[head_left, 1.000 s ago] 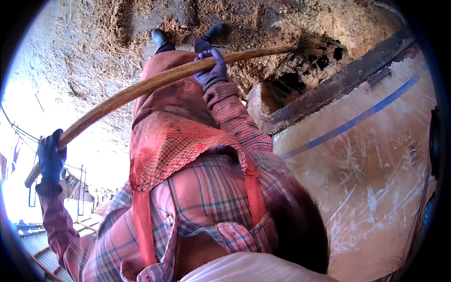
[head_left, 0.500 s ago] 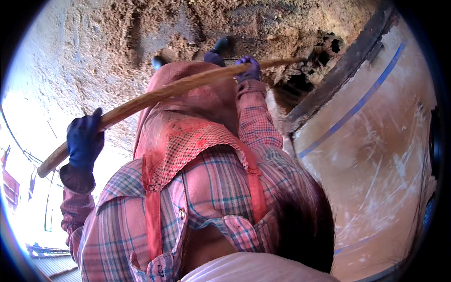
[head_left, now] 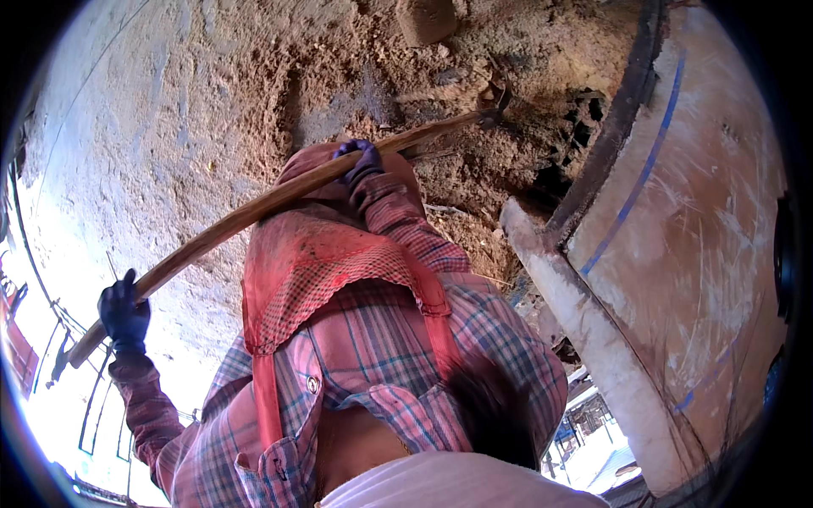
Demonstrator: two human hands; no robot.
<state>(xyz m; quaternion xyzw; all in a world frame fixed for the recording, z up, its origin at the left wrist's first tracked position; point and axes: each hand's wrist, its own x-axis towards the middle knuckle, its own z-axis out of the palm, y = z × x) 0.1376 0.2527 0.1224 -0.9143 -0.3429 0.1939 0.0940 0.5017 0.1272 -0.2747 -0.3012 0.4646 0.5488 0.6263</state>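
A long wooden-handled tool (head_left: 246, 213) slants across my body from lower left to upper right. Its small dark metal head (head_left: 493, 116) lies over the loose brown material; I cannot make out its full shape. My left hand (head_left: 124, 311), in a dark blue glove, is closed around the handle near its butt end. Farther up the shaft, my right hand (head_left: 360, 159) grips it in a purple glove, in front of my red apron (head_left: 330, 245). The right fingers partly hide behind the wood.
Crumbly brown material (head_left: 466, 161) covers the ground ahead. Dark holes (head_left: 550, 182) open at its right, along a dark edge strip (head_left: 605, 161). A scuffed tan panel (head_left: 686, 245) with a blue stripe stands on the right, beside a pale beam (head_left: 593, 339). A rounded brown object (head_left: 426, 21) is at the top.
Both hands have moved left with the tool, drawing it back. Its metal head now shows, away from the dark holes. The view has shifted, and the pale beam shows more fully.
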